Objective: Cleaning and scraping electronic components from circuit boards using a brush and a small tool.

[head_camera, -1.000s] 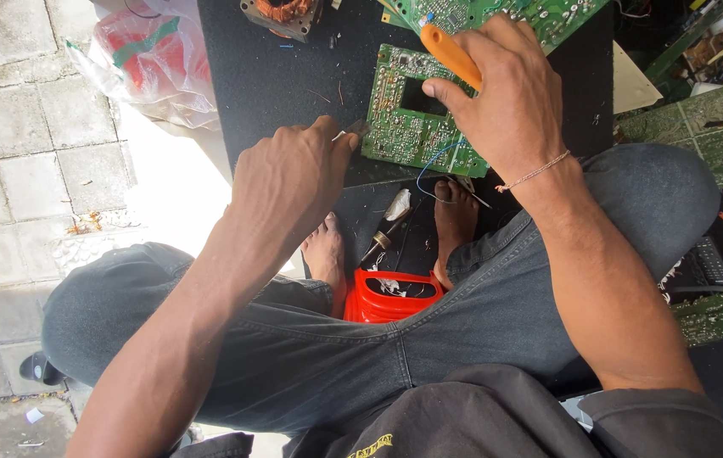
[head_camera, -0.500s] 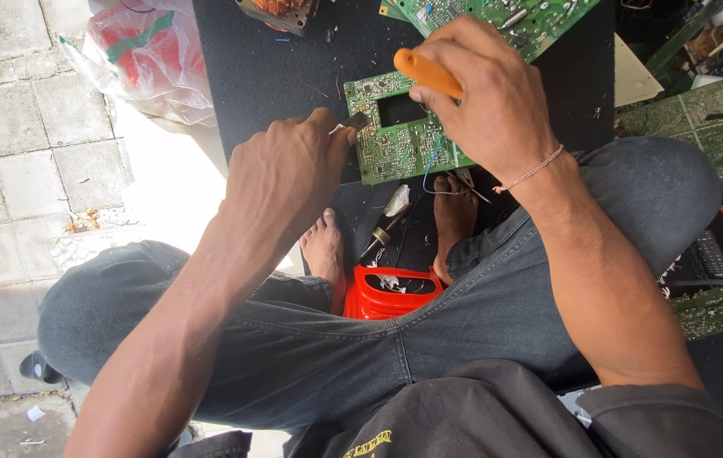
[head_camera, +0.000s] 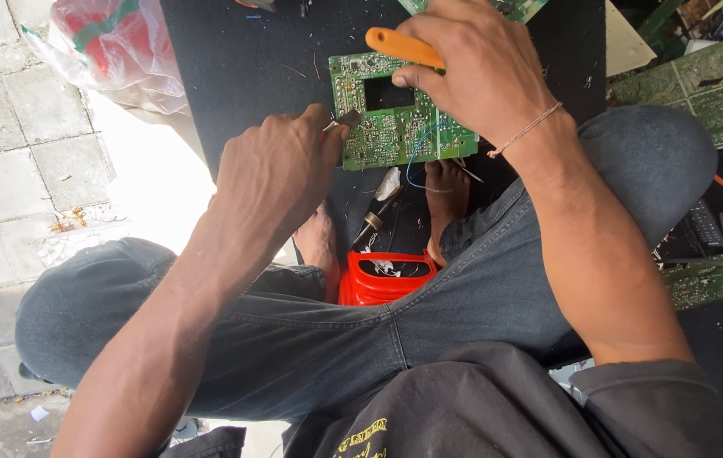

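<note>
I sit cross-legged with the mat (head_camera: 234, 76) spread ahead of my knees. The circuit board (head_camera: 395, 127) lies on it, just beyond my feet. My left hand (head_camera: 272, 174) is at the board's left edge; my right hand (head_camera: 480, 76) rests over its far right corner, closed around a tool handle (head_camera: 400, 47). A small tub (head_camera: 383, 280) sits between my feet. A plastic bag (head_camera: 107, 51) lies off the mat's left side; more boards (head_camera: 701, 80) lie to the right.

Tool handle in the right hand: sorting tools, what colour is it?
Orange handle, clearest in the head view.
</note>
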